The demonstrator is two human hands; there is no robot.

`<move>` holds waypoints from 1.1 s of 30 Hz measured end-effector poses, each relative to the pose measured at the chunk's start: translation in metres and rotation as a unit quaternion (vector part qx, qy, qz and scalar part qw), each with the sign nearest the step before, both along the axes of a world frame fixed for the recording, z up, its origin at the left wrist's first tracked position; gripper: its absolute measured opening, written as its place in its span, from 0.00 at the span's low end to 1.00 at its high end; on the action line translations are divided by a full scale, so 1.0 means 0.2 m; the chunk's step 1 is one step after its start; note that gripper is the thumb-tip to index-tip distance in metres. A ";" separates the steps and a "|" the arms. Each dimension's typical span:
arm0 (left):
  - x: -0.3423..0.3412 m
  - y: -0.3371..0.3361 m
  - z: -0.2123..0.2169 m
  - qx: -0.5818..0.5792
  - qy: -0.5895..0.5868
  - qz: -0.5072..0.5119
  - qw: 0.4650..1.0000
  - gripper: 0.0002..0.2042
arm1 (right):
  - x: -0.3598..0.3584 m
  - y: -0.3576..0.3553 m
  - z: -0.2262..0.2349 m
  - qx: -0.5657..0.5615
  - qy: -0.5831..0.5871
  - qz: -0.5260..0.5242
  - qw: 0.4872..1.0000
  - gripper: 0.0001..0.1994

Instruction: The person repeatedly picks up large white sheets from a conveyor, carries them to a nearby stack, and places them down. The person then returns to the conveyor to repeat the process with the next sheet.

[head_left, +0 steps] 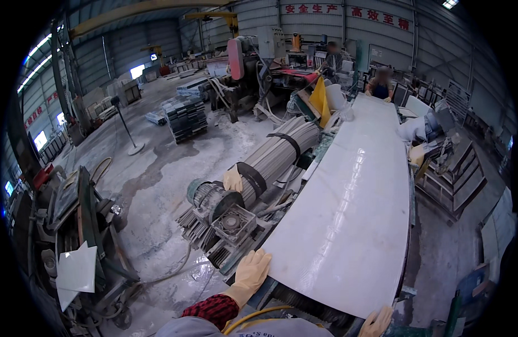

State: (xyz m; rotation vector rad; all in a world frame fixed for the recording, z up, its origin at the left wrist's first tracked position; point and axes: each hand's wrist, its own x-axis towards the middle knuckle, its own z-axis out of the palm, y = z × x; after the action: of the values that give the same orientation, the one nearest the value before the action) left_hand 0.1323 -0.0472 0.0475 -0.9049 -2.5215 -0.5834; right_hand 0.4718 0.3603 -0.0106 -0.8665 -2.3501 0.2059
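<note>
— Head view: where does the white stone slab (349, 208) sit against the hands?

— It lies flat on a long work bench (408, 264), running away from the person toward the far end of the hall. Its near edge is right at the hands. The left hand (251, 273), in a pale yellow glove, rests on the near left corner, fingers (259, 259) stretched out flat and close together on top of the slab's edge, gripping nothing.

— And the other one?

— The right hand (377, 323), gloved the same, is at the near right corner, low at the picture's rim. Its fingers point up toward the slab's edge and look loosely spread; whether they touch the stone I cannot tell, since part of the hand is cut off.

— What else is close?

— Just left of the slab stands a grey motor (217, 205) with a ribbed roller (276, 154) behind it, and a spare glove (232, 180) is draped on that roller. A yellow hose (259, 314) curves between the arms. A person in blue (381, 84) stands at the slab's far end.
</note>
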 end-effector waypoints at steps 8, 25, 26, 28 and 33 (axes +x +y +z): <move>0.06 -0.09 0.00 0.020 -0.018 -0.037 0.999 0.16 | 0.06 -0.01 -0.01 -0.013 -0.008 0.004 1.000 0.29; -0.10 0.09 0.07 -0.031 0.024 -0.015 0.999 0.20 | -0.02 -0.02 0.39 -0.128 -0.134 0.058 0.981 0.35; -0.13 0.11 0.06 -0.032 0.024 -0.009 0.999 0.21 | -0.05 0.00 0.40 -0.113 -0.142 0.062 0.981 0.35; -0.17 0.18 0.05 -0.029 0.021 -0.001 0.999 0.22 | -0.12 0.03 0.42 -0.087 -0.141 0.075 0.983 0.36; -0.25 0.32 0.04 -0.032 0.002 0.026 0.999 0.22 | -0.26 0.08 0.42 -0.122 -0.208 0.008 0.970 0.38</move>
State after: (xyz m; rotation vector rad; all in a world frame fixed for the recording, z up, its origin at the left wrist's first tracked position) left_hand 0.0815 0.0158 0.0565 -0.8597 -2.5650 -0.4870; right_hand 0.4191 0.3762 0.0727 -1.0960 -2.7619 0.3560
